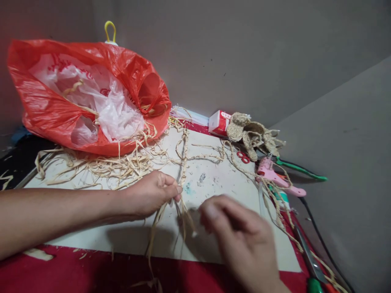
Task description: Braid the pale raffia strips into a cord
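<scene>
A braid of pale, dry, straw-like strands (184, 154) runs down the white board, with loose ends (187, 219) fanning out at its lower end. My left hand (160, 191) pinches the braid between thumb and fingertips, just above those ends. My right hand (241, 232) is in the air to the right of the loose strands, apart from the braid. Its fingers are curled but smeared by motion, and whether anything is in them cannot be made out.
A red plastic bag (39, 93) stands at the back left beside loose strands (104, 167). Woven straw pieces (236, 132), a red-and-white box (218, 123), a pink glue gun (275, 175) and a green-handled blade (310, 252) lie along the right. Grey walls rise behind.
</scene>
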Demonstrator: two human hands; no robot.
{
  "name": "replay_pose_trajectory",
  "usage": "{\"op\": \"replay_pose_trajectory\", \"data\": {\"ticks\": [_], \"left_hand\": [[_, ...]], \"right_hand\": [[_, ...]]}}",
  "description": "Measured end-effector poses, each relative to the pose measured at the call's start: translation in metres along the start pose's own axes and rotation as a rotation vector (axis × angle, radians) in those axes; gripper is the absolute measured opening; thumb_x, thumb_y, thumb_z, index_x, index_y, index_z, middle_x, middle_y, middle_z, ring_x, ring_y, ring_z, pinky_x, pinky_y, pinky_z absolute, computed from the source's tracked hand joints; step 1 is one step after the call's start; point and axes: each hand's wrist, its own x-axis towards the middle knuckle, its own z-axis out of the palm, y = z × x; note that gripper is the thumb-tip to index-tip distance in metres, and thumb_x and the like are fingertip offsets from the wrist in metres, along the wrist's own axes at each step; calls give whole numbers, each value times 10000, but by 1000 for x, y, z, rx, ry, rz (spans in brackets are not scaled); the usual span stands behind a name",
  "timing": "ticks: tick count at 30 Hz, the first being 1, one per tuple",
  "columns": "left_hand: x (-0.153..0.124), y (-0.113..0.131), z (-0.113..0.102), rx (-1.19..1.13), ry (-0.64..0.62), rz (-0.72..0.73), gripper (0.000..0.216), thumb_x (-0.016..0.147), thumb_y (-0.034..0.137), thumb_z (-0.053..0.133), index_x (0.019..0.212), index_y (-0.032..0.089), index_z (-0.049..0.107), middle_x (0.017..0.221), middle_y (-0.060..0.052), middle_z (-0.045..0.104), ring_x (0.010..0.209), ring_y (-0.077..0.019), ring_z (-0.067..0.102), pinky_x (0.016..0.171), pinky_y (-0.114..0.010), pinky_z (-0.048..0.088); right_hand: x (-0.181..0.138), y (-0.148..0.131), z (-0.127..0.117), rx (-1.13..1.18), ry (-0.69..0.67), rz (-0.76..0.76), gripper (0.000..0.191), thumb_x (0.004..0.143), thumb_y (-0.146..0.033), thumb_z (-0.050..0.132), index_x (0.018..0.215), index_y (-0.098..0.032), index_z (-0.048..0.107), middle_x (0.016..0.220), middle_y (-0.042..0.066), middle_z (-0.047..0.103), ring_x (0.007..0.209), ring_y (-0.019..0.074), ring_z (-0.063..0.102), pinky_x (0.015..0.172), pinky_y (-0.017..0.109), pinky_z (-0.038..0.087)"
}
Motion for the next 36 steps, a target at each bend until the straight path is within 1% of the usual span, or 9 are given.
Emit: {"op": "replay_pose_trajectory", "data": {"ticks": [2, 6, 9, 11, 14, 20, 25, 30, 36], "left_hand": [[0, 0, -1, -6, -8, -6, 314, 792, 435, 520, 675, 148, 574, 520, 55, 389, 481, -76, 269, 486, -221, 220], [1, 1, -2, -15, -7, -1, 308, 803, 419, 514, 657, 151, 561, 508, 62, 368, 479, -77, 268, 477, -216, 210], [2, 2, -1, -51, -33, 27, 283, 806, 384, 512, 655, 150, 558, 552, 39, 463, 522, -83, 381, 526, -206, 296], [2, 3, 0, -104, -96, 44, 274, 810, 356, 494, 637, 150, 544, 587, 10, 538, 578, -100, 476, 602, -220, 370], [1, 5, 1, -114, -119, 25, 247, 791, 317, 492, 617, 147, 534, 601, -14, 583, 591, -115, 518, 618, -236, 399], [-1, 5, 2, -10, -80, 49, 222, 803, 253, 454, 643, 140, 557, 636, 5, 567, 605, -98, 490, 603, -212, 388], [-2, 7, -2, 342, -3, 189, 263, 858, 259, 405, 649, 156, 526, 639, 15, 542, 613, -99, 465, 603, -211, 364], [-4, 12, -4, 596, 35, 315, 301, 909, 261, 331, 700, 165, 526, 647, 16, 519, 616, -100, 455, 620, -218, 350], [-7, 14, -2, 734, -4, 278, 237, 899, 245, 315, 708, 178, 438, 641, 23, 467, 589, -103, 418, 582, -225, 320]], "right_hand": [[9, 8, -4, 114, 210, 121, 198, 893, -363, 510, 842, -200, 609, 689, 18, 625, 597, 134, 558, 550, 231, 443], [25, 24, 7, 278, 82, 325, 452, 807, -464, 600, 1159, -183, 555, 1049, 105, 651, 900, 209, 613, 739, 314, 487], [28, 25, 16, 441, -48, 408, 405, 806, -473, 603, 1081, -175, 584, 934, 86, 666, 875, 199, 613, 771, 312, 471], [27, 23, 19, 609, -204, 447, 328, 844, -475, 557, 952, -166, 587, 725, 43, 637, 677, 161, 594, 655, 279, 465], [25, 21, 21, 742, -416, 494, 347, 892, -499, 471, 779, -175, 516, 521, -52, 438, 424, 78, 356, 441, 207, 317], [26, 27, 17, 529, -435, 370, 377, 905, -484, 466, 695, -171, 491, 579, -56, 330, 499, 76, 259, 443, 200, 219], [30, 35, 19, 911, -537, 494, 416, 909, -466, 467, 608, -189, 395, 497, -84, 262, 417, 61, 159, 383, 197, 136], [28, 32, 26, 1214, -447, 552, 336, 876, -381, 557, 637, -167, 461, 512, -97, 226, 410, 37, 126, 367, 163, 111], [19, 27, 37, 1125, -231, 580, 330, 880, -366, 550, 632, -153, 504, 479, -91, 253, 404, 36, 144, 361, 168, 117]]}}
